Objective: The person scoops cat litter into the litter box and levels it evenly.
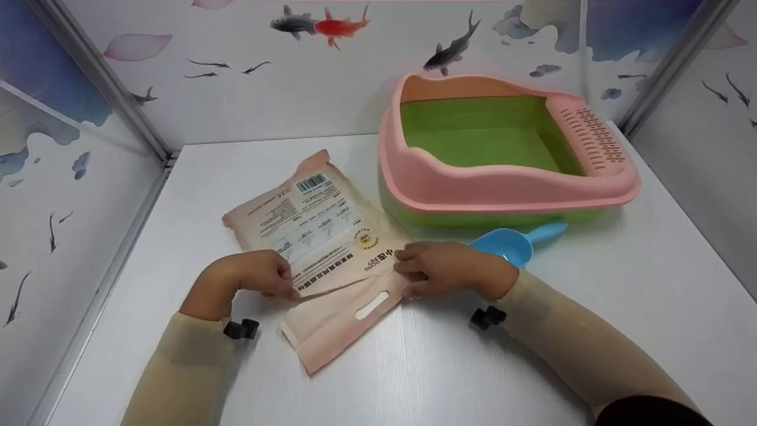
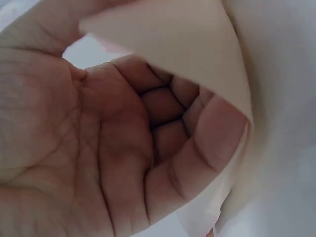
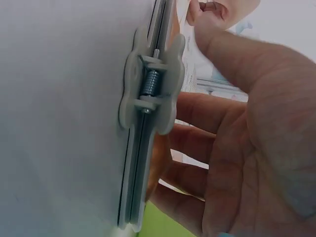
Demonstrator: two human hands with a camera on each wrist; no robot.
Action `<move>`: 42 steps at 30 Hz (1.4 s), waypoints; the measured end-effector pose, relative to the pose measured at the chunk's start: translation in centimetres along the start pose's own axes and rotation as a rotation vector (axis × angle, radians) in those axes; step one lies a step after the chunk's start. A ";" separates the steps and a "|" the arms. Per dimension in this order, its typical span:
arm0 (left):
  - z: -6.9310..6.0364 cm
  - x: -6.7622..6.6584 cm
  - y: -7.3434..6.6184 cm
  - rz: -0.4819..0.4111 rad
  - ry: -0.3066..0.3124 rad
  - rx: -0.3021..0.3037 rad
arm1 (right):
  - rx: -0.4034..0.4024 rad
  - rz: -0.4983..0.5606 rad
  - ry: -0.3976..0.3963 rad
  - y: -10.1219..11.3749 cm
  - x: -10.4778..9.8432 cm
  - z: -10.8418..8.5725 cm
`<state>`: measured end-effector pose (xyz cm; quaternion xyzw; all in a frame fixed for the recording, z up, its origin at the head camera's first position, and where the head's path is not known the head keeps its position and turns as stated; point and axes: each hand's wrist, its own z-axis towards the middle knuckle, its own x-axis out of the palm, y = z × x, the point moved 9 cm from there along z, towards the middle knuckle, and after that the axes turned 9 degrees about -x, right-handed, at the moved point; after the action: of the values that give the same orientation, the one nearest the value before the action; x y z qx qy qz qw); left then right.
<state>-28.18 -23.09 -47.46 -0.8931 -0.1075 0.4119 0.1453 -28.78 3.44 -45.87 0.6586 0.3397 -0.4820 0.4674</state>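
From my head, I look onto a white table (image 1: pixel 449 378) between walls (image 1: pixel 236 106) painted with fish. The pale pink bag (image 1: pixel 316 228) lies flat in front of me, its handle end (image 1: pixel 334 331) nearest. My left hand (image 1: pixel 257 275) pinches its near edge; my right hand (image 1: pixel 449 269) rests at the opposite end of that edge. The pink-and-green litter box (image 1: pixel 473 192) sits beyond on the right, the blue scoop (image 1: pixel 511 244) just before it. I judge the bag's body weighty and shifting, its skin thin, smooth and easily creased, so both corners of the edge seem the best hold.

From my left wrist, thumb and bent forefinger catch a papery flap that bows over my palm.

From my right wrist, a grey spring clip (image 3: pixel 152 91) stands before my fingers, thumb held apart; their tips are hidden, so I can't tell whether they pinch anything.
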 end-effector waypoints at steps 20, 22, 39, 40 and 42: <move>-0.5 1.0 -2.8 0.053 -0.126 -0.064 | 0.040 -0.033 -0.093 0.2 -0.5 1.2; -0.6 1.0 -2.9 0.054 -0.132 -0.066 | 0.041 -0.039 -0.100 0.2 -0.6 1.6; -1.3 -0.6 -4.0 0.042 -0.243 0.104 | 0.016 -0.160 -0.134 0.0 -0.9 4.3; -1.4 -0.7 -4.1 0.047 -0.250 0.120 | 0.001 -0.167 -0.151 0.1 -1.0 4.4; -1.6 -1.0 -4.2 0.050 -0.264 0.142 | -0.028 -0.182 -0.191 0.4 -1.3 4.4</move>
<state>-27.87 -19.78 -44.35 -0.8212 -0.0740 0.5356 0.1823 -30.24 -0.84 -44.98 0.5696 0.3585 -0.5783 0.4610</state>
